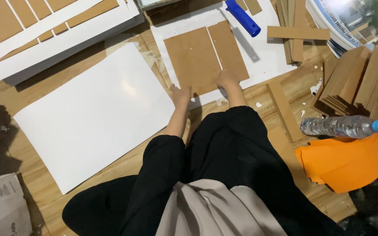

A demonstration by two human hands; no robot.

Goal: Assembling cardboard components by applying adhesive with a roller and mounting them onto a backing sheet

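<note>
Two brown cardboard panels lie side by side on a white sheet (267,57): a wide one (192,59) and a narrower one (228,48). My left hand (181,95) presses flat on the near edge of the wide panel. My right hand (227,79) presses on the near edge where the two panels meet. Both arms wear black sleeves. Neither hand holds anything.
A large blank white sheet (92,113) lies to the left on the wooden floor. A blue roller handle (243,17) rests behind the panels. Stacked cardboard strips (355,83), a plastic water bottle (342,126) and orange paper (346,161) sit at right. More boards lie at the far left.
</note>
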